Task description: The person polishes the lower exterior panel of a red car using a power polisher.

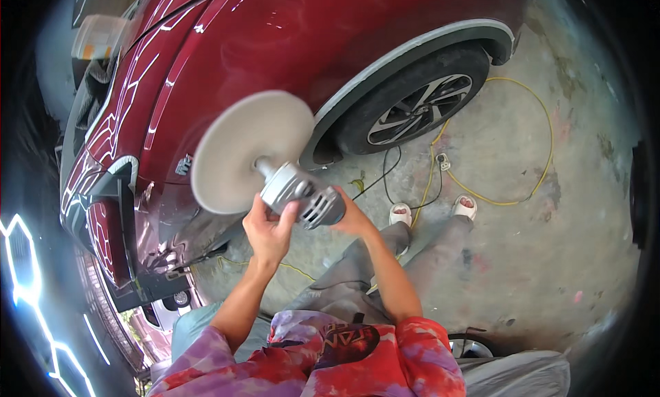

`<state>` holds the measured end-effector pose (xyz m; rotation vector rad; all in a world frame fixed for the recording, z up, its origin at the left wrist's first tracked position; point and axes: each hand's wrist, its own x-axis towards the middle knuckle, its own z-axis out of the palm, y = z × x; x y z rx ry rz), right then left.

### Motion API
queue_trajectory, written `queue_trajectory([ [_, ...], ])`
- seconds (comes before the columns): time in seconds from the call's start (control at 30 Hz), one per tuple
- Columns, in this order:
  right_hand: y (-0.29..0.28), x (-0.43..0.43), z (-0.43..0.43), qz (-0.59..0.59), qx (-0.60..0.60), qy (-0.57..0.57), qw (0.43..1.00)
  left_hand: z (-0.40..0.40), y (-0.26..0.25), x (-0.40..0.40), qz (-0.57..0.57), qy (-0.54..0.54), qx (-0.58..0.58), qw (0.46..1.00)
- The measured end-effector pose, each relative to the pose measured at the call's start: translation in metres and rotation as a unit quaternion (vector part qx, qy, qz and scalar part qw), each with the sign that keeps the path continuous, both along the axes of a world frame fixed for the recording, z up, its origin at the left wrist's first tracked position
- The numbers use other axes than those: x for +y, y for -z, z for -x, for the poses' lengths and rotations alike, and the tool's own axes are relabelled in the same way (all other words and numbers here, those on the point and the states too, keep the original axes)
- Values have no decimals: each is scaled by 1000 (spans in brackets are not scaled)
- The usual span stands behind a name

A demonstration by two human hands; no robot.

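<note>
My left hand (268,227) grips the front of a power polisher (299,191) near its head, thumb on top. My right hand (350,216) is closed around the rear of the polisher's body, its fingers partly hidden behind it. A large, pale round buffing pad (247,144) sits on the tool's spindle, its face turned towards the car. Behind it is the glossy red body panel (273,46) of the car, with hazy marks on the paint. Whether the pad touches the paint cannot be told. The pad looks blurred.
The front wheel (417,108) stands right of the pad under a dark arch with a pale edge. A yellow extension cord (550,139) with a socket block (443,162) and black cable lies on the concrete floor near my feet. A side mirror (108,242) juts out at left.
</note>
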<state>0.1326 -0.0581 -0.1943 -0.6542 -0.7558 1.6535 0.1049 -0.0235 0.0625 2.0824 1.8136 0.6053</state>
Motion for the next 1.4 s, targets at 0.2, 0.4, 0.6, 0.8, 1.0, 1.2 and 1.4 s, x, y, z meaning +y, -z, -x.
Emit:
queue_trajectory([
  [0.2, 15, 38, -109, -37, -71, 42, 996, -123, 16, 37, -95, 119, -5, 988],
  [0.4, 3, 54, -197, -11, -35, 44, 998, -210, 18, 52, -109, 143, -51, 982],
  [0.6, 10, 51, -172, -26, -29, 51, 998, -185, 16, 48, -105, 123, -17, 987],
  [0.8, 38, 26, -62, -38, -77, 13, 996, -76, 20, 20, -40, 58, -82, 994],
  [1.0, -27, -26, -35, 36, -107, -13, 994, 61, 17, -20, 25, -63, -139, 988],
  [1.2, -111, -58, -81, 107, -287, -73, 949, 94, 7, -34, 19, -160, -188, 969],
  [1.4, -128, -92, -178, 135, -289, 65, 946, -58, -10, 14, 94, -50, -171, 980],
])
